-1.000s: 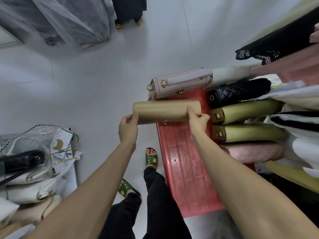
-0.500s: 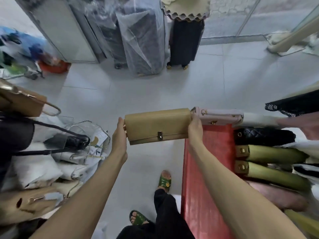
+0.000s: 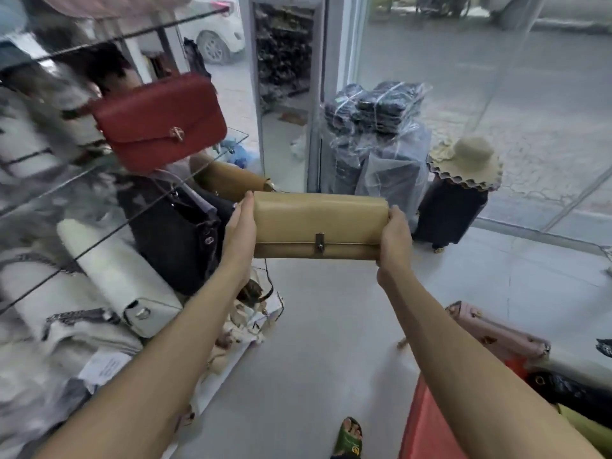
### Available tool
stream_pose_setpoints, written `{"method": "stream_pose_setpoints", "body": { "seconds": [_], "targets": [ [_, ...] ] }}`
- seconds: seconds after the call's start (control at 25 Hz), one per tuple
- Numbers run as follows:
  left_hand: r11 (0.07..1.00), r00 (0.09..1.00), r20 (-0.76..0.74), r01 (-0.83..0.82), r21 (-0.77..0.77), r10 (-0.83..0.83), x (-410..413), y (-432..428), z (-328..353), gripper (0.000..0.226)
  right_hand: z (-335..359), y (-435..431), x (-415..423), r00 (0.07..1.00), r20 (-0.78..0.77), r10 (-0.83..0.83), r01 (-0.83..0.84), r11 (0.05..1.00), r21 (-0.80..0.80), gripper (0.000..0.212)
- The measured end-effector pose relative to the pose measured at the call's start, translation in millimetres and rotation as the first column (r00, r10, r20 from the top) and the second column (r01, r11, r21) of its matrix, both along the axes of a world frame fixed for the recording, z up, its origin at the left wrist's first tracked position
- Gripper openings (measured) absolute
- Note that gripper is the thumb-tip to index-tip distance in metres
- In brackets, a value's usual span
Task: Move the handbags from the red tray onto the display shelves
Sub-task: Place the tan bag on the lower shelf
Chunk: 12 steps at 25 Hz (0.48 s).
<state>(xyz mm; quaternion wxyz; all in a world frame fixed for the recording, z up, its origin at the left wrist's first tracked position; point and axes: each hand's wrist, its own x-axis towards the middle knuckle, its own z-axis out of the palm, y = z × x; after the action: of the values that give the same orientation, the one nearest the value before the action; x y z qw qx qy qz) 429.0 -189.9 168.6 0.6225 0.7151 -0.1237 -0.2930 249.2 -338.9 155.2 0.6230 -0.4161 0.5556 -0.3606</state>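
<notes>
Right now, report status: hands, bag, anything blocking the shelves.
Left hand flat on left end of tan handbag, right hand grips right end. Bag level in air, clear of red tray. Glass shelves at left already hold red handbag, black bag.

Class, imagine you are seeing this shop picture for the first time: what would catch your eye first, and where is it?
The tan handbag, held by its ends between the left hand and the right hand at the centre, draws the eye first. Next comes the red handbag on a glass shelf at upper left, then the straw hat atop a black suitcase at right.
</notes>
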Motion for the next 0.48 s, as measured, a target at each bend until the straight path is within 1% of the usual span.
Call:
{"method": "stream_pose_setpoints", "body": {
  "seconds": [0.04,0.2,0.28,0.32,0.4,0.48],
  "targets": [
    [1.000,1.000,0.003,-0.017,-0.019,0.017,1.2,10.1,16.1,0.070,12.6,6.6,7.5,1.000,0.018,0.007,-0.007,1.000,-0.025,0.054],
    [0.986,0.992,0.006,-0.127,-0.110,0.129,20.0,57.9,67.6,0.053,61.9,36.1,47.9,0.993,0.065,0.101,-0.091,0.985,-0.144,0.062],
    [0.973,0.984,0.000,-0.175,-0.151,0.177,28.1,79.2,81.8,0.050,84.7,48.3,67.2,0.988,0.066,0.139,-0.120,0.966,-0.228,0.055],
    [0.967,0.982,-0.014,-0.188,-0.173,0.188,30.5,88.5,86.5,0.049,96.6,52.0,74.9,0.988,0.048,0.150,-0.130,0.950,-0.284,0.050],
    [0.961,0.980,-0.049,-0.201,-0.190,0.195,32.7,100.5,89.0,0.050,118.5,52.9,86.6,0.989,-0.020,0.145,-0.142,0.919,-0.369,0.047],
    [0.949,0.974,-0.095,-0.223,-0.222,0.206,33.4,107.7,89.9,0.047,141.5,54.9,95.2,0.986,-0.090,0.138,-0.163,0.895,-0.415,0.046]
  ]
}}
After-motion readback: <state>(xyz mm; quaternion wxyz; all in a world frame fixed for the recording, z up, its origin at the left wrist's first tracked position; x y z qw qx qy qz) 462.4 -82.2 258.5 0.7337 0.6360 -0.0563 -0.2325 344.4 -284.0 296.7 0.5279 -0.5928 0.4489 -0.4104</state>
